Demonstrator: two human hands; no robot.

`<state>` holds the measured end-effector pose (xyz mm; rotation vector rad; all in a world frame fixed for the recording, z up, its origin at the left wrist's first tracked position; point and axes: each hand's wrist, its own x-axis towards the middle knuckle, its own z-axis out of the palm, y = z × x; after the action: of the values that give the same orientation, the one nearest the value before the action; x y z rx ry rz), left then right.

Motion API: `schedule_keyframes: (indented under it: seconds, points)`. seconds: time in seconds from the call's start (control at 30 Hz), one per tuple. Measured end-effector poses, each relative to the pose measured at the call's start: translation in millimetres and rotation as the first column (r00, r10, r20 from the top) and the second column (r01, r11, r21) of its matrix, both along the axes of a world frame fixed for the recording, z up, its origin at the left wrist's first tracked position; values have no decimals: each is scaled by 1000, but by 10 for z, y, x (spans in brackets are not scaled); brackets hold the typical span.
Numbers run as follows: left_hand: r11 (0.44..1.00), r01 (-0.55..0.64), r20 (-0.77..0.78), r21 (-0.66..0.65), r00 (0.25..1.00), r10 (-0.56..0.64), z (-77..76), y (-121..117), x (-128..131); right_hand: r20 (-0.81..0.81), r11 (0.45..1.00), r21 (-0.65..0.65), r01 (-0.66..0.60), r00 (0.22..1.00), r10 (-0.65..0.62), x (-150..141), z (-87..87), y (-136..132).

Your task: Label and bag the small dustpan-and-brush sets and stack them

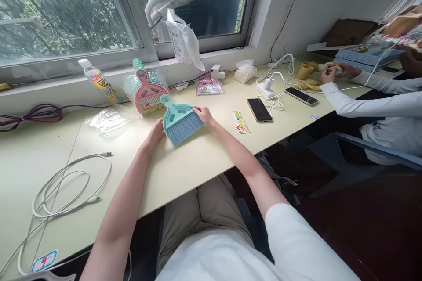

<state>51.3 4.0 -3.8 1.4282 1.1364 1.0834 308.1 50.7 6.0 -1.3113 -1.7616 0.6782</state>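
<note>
Grips one mint-green dustpan-and-brush set with blue-grey bristles between two hands, left hand and right hand, near two phones, one bottle, one yellow label.

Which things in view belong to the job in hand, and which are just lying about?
With the job, it seems:
teal dustpan-and-brush set, held between left hand and right hand
stacked dustpan sets, pink one in front
printed card, probably

Apparently just lying about:
drink bottle
white cable
nearer smartphone
farther smartphone
tissue pack
</note>
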Motion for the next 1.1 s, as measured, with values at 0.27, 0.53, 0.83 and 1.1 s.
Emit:
schedule_keyframes:
  seconds: [0.27,0.53,0.83,1.1]
  points:
    - [981,-81,-72,174,993,94,-97,-137,442,372,951,305,53,913,-170,-536,207,-543]
    - [873,-196,-220,446,922,319,31,-326,567,388,974,213,82,907,-161,-583,314,-629]
    - [822,-169,-263,544,896,359,167,-426,432,24,986,160,-37,999,33,-598,274,-515]
    - [787,-506,-1,354,841,542,129,16,-333,-391,941,-53,-336,874,290,37,575,-268]
